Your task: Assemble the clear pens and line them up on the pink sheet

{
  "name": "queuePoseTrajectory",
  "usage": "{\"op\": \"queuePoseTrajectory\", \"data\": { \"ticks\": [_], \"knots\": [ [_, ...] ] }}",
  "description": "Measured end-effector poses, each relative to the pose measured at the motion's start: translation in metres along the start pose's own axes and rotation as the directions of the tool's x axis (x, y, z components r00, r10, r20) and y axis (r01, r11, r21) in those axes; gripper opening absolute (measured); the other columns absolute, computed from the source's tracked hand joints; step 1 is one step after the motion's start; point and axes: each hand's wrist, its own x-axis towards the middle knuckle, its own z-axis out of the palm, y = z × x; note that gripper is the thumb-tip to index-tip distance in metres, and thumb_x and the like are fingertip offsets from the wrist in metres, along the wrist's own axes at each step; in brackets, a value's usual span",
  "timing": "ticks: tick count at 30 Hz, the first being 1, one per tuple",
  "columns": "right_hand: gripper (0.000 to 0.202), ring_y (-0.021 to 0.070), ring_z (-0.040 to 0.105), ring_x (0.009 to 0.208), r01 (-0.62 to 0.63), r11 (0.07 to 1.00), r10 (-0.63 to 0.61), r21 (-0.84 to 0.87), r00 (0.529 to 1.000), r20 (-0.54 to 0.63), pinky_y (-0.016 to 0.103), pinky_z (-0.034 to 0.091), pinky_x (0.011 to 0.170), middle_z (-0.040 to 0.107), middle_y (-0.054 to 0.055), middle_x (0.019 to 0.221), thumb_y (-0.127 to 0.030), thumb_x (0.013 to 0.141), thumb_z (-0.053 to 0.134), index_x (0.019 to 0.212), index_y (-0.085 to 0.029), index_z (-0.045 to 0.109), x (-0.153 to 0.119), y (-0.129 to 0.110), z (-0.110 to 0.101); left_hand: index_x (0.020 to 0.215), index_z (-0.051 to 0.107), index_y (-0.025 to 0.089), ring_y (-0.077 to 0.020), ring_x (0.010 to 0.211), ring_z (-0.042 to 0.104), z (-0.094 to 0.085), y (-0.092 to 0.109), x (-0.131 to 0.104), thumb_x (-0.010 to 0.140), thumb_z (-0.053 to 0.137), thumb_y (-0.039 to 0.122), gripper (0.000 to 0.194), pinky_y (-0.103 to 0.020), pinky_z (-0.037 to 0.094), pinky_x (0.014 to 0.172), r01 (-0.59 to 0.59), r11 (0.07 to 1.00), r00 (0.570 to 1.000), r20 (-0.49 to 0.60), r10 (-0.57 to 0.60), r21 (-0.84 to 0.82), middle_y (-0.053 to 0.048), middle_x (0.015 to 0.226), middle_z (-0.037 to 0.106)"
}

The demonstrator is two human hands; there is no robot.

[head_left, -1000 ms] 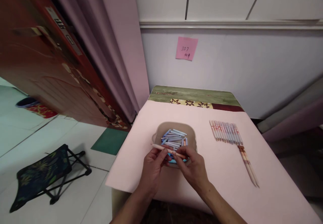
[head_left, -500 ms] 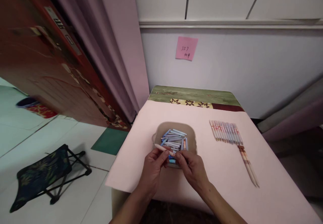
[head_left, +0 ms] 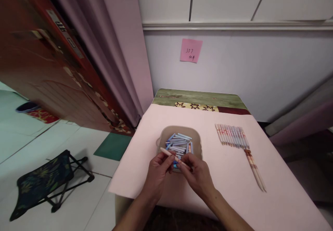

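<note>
A pale pen (head_left: 168,152) slants between my two hands, over the near side of a beige bin (head_left: 194,133). My left hand (head_left: 159,168) pinches its middle, and the fingers of my right hand (head_left: 194,169) close on its lower right end. Inside the bin lie several blue, white and lilac pen parts (head_left: 179,142). To the right, a row of pens (head_left: 232,136) lies side by side on the pink-covered table. Below that row, a few cream and orange pens (head_left: 255,170) lie slanted close together.
The pink cover (head_left: 135,161) leaves the table's green patterned far edge (head_left: 200,96) showing. A pink note (head_left: 191,50) is stuck to the wall behind. At the left are a folding stool (head_left: 45,179), a red door (head_left: 52,68) and a bucket (head_left: 39,112).
My right hand has shifted slightly along the pen, and more of the pen's patterned part shows between my hands. The view has shifted a little.
</note>
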Motion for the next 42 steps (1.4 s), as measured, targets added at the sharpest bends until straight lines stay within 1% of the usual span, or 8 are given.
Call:
{"op": "queuePoseTrajectory", "data": {
  "ticks": [4, 14, 20, 24, 28, 32, 38, 42],
  "knots": [
    [0.043, 0.0117, 0.056, 0.055, -0.026, 0.992, 0.011, 0.125, 0.993, 0.118, 0.020, 0.039, 0.055, 0.060, 0.000, 0.058, -0.044, 0.095, 0.039, 0.068, -0.018, 0.059, 0.001, 0.000, -0.001, 0.089, 0.071, 0.012, -0.0067, 0.055, 0.044, 0.000, 0.001, -0.001, 0.071, 0.074, 0.034, 0.029, -0.020, 0.036, 0.051, 0.020, 1.000, 1.000, 0.011, -0.020, -0.006, -0.002, 0.071, 0.062],
    [0.026, 0.0116, 0.051, 0.058, -0.050, 0.987, 0.042, 0.154, 0.998, 0.054, 0.020, 0.036, 0.051, 0.059, 0.000, 0.064, -0.042, 0.086, 0.057, 0.077, -0.018, 0.059, -0.006, -0.001, 0.004, 0.084, 0.069, 0.014, -0.0062, 0.053, 0.042, -0.006, -0.005, -0.007, 0.071, 0.074, 0.035, 0.026, -0.019, 0.034, 0.050, -0.009, 1.000, 1.000, 0.011, 0.009, 0.030, 0.001, 0.066, 0.059],
    [0.032, 0.0119, 0.054, 0.056, -0.176, 0.921, 0.089, 0.348, 0.964, 0.251, 0.021, 0.040, 0.053, 0.058, -0.001, 0.061, -0.046, 0.088, 0.052, 0.076, -0.017, 0.056, -0.006, -0.001, 0.015, 0.083, 0.067, 0.014, -0.0065, 0.049, 0.042, -0.016, -0.011, -0.011, 0.073, 0.072, 0.037, 0.026, -0.020, 0.034, 0.048, -0.025, 0.991, 1.000, 0.001, 0.025, 0.134, 0.003, 0.059, 0.055],
    [0.028, 0.0108, 0.050, 0.054, -0.161, 0.974, 0.119, 0.159, 0.962, 0.244, 0.020, 0.035, 0.050, 0.058, -0.001, 0.060, -0.043, 0.085, 0.057, 0.074, -0.017, 0.060, -0.002, -0.003, 0.013, 0.100, 0.064, 0.015, -0.0135, 0.062, 0.056, -0.035, -0.018, -0.011, 0.073, 0.070, 0.038, 0.036, -0.026, 0.047, 0.058, -0.153, 0.954, 0.986, -0.029, 0.166, 0.259, -0.003, 0.077, 0.065],
    [0.020, 0.0108, 0.051, 0.053, -0.031, 0.991, 0.051, -0.133, 0.987, 0.155, 0.021, 0.031, 0.050, 0.061, -0.002, 0.059, -0.036, 0.084, 0.058, 0.077, -0.019, 0.066, -0.001, -0.011, 0.006, 0.127, 0.053, 0.025, -0.0250, 0.104, 0.060, -0.054, -0.005, -0.017, 0.071, 0.073, 0.028, 0.059, -0.043, 0.045, 0.093, -0.496, 0.545, 0.784, 0.080, 0.615, 0.676, -0.010, 0.123, 0.061],
    [0.016, 0.0126, 0.060, 0.060, 0.047, 0.990, -0.015, -0.135, 0.974, 0.228, 0.021, 0.037, 0.055, 0.067, -0.001, 0.067, -0.032, 0.083, 0.059, 0.077, -0.021, 0.069, -0.002, -0.022, 0.008, 0.114, 0.066, 0.030, -0.0267, 0.110, 0.059, -0.058, 0.006, -0.023, 0.082, 0.061, 0.019, 0.034, -0.052, 0.024, 0.109, -0.698, 0.117, 0.670, 0.586, 0.456, 0.707, -0.006, 0.109, 0.071],
    [0.028, 0.0177, 0.065, 0.078, 0.042, 0.998, -0.037, -0.042, 0.993, 0.115, 0.025, 0.047, 0.066, 0.072, 0.005, 0.089, -0.040, 0.088, 0.052, 0.099, -0.020, 0.070, 0.021, -0.007, -0.025, 0.103, 0.070, 0.026, -0.0245, 0.086, 0.065, -0.064, -0.005, -0.022, 0.083, 0.060, 0.025, 0.022, -0.041, 0.042, 0.091, -0.505, 0.391, 0.846, 0.353, 0.398, 0.769, -0.007, 0.092, 0.074],
    [0.021, 0.0169, 0.063, 0.072, -0.070, 0.890, 0.028, -0.450, 0.995, -0.100, 0.025, 0.043, 0.066, 0.071, 0.004, 0.082, -0.032, 0.087, 0.052, 0.090, -0.020, 0.069, 0.053, 0.015, -0.056, 0.090, 0.066, 0.024, -0.0205, 0.072, 0.063, -0.069, 0.002, -0.019, 0.083, 0.060, 0.038, 0.017, -0.031, 0.047, 0.070, -0.211, 0.785, 0.972, 0.038, 0.233, 0.582, -0.005, 0.084, 0.071]
  ]
}}
